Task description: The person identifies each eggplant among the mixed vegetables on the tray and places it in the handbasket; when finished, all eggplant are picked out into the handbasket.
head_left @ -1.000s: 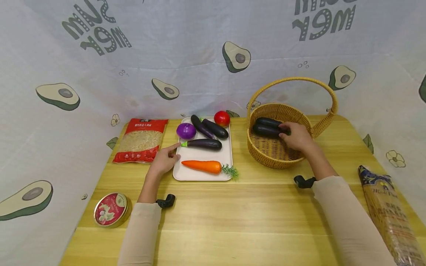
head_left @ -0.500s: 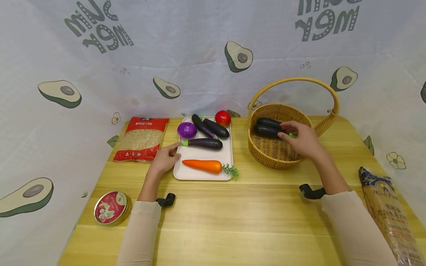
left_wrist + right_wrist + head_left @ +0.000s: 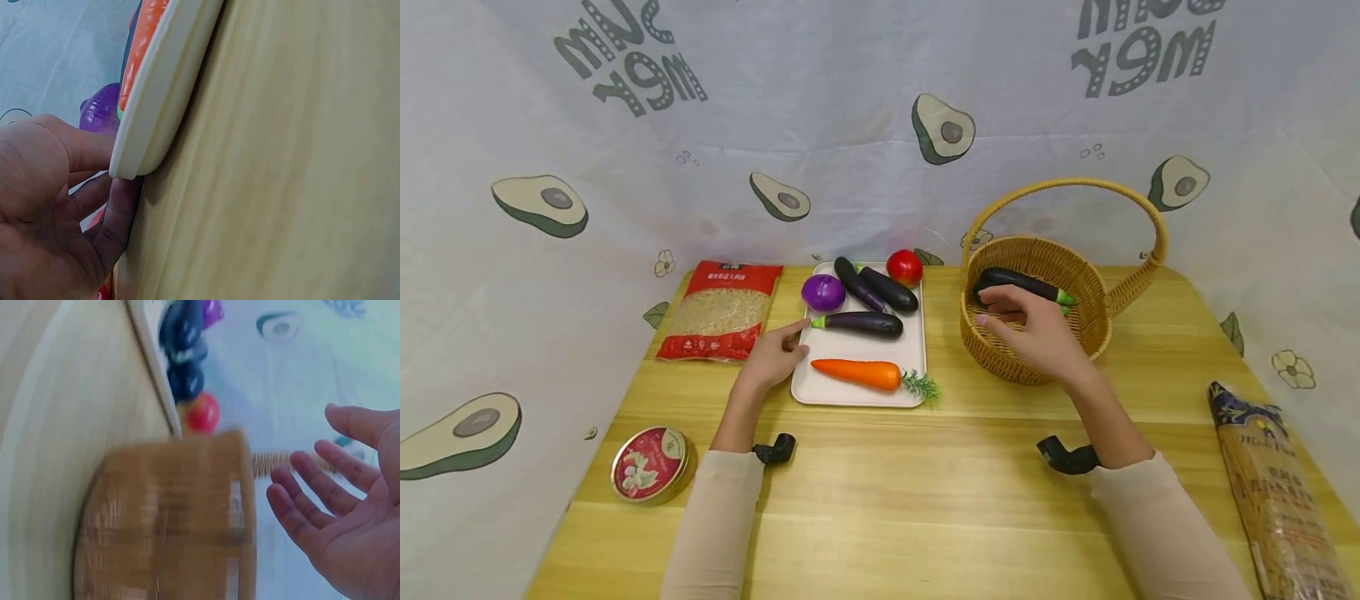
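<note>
My left hand (image 3: pixel 771 358) grips the left edge of a white tray (image 3: pixel 857 398); in the left wrist view the thumb lies at the rim of the tray (image 3: pixel 147 134), other fingers low beside it. On the tray an eggplant (image 3: pixel 861 324) has its green stem beside my left index finger. My right hand (image 3: pixel 1033 329) is over the wicker basket (image 3: pixel 1000 358), its fingers loosely bent and holding nothing. Beyond it an eggplant (image 3: pixel 1018 281) lies in the basket, a second mostly hidden under the hand. In the right wrist view the right hand (image 3: pixel 350 506) shows spread fingers above the basket (image 3: pixel 169 519).
The tray also bears a carrot (image 3: pixel 857 374), a purple onion-like vegetable (image 3: pixel 823 293), a tomato (image 3: pixel 905 267) and two more eggplants (image 3: pixel 887 287). Around stand a red pasta bag (image 3: pixel 718 310), a round tin (image 3: pixel 651 465) and a long noodle pack (image 3: pixel 1273 492). The basket handle (image 3: pixel 1075 182) arches high.
My right hand has let go of the eggplant in the basket and moved left and toward me over the basket's near side. My left hand stays at the tray edge.
</note>
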`<control>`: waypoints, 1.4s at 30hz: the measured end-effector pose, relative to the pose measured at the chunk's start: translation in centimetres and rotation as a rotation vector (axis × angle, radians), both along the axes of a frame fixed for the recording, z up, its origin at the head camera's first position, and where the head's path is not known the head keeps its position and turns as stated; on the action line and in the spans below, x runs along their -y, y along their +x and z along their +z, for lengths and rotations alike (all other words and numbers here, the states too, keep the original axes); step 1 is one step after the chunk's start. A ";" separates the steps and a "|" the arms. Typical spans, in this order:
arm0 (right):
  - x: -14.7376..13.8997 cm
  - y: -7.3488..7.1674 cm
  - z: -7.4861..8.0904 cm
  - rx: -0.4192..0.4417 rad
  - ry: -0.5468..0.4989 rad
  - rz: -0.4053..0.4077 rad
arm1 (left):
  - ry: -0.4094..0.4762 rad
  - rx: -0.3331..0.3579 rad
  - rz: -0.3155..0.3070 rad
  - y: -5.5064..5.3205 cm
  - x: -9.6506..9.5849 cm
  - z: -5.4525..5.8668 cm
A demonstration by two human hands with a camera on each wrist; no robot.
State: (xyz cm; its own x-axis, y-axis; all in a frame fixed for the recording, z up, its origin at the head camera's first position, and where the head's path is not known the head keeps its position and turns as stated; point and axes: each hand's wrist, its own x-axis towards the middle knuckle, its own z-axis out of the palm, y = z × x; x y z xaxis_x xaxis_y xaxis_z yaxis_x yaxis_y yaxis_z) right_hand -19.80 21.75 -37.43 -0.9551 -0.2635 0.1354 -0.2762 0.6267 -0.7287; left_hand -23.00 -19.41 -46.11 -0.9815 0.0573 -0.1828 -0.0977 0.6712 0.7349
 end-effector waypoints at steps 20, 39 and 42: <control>8.6 -1.9 -3.8 0.157 -0.169 0.112 | 0.004 0.011 -0.004 -0.3 -0.1 -0.1; 11.0 -4.2 -6.4 0.153 -0.084 0.082 | 0.016 0.011 0.008 -0.3 0.2 -0.3; 11.3 -4.4 -6.4 0.150 -0.060 0.087 | 0.011 0.006 0.006 -0.3 0.2 -0.3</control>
